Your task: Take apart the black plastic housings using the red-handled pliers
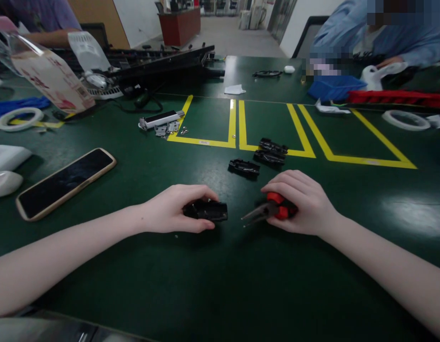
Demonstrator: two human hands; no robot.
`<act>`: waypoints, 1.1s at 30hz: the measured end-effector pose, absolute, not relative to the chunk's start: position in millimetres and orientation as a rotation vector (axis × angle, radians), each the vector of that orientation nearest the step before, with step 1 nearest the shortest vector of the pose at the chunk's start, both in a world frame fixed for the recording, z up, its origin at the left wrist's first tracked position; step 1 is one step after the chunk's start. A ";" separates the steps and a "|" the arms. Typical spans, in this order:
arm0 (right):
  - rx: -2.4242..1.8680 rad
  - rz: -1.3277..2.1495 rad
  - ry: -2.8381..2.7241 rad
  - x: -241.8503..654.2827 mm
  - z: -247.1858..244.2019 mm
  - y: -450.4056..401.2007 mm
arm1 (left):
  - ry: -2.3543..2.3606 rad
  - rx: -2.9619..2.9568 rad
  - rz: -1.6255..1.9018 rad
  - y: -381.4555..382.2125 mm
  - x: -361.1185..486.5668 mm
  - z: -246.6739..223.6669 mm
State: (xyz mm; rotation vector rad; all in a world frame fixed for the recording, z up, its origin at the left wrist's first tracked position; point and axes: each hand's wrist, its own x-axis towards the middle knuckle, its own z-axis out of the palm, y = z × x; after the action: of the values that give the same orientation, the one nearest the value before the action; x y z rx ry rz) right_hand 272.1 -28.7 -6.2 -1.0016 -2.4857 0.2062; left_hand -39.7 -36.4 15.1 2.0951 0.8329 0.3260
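Note:
My left hand (186, 209) is wrapped round a black plastic part (214, 211), whose right end sticks out between thumb and fingers. In my right hand (301, 204) is a pair of needle-nose pliers (260, 213) with red and black handles. Their jaws point left toward the black part, a gap apart from it, and the tips look slightly parted. Beyond the hands lie more black plastic parts: a single one (244, 167), and a pair (271, 152) touching each other at the yellow tape edge.
Yellow tape frames (205, 142) mark the green table (205, 285). A phone (66, 183) lies left; small metal brackets (166, 128) and a white-and-black piece (161, 119) sit farther back. Behind are a carton (52, 78), tape roll (407, 120), blue bin (333, 89) and two people.

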 end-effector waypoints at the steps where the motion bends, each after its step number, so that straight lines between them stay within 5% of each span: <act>1: -0.984 0.221 -2.473 271.1 -7.6 -28.8 | 0.830 2.100 0.324 -38.2 -38.1 15.0; 33: -1.013 0.222 -2.671 248.0 -1.5 -39.0 | 0.970 2.447 0.275 -41.2 -27.1 3.9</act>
State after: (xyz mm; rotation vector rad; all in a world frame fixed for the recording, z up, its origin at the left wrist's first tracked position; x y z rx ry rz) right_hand 248.0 -39.0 -1.5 -1.0134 -2.6711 0.2218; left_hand -27.1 -41.2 3.9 2.4467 0.9697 0.2754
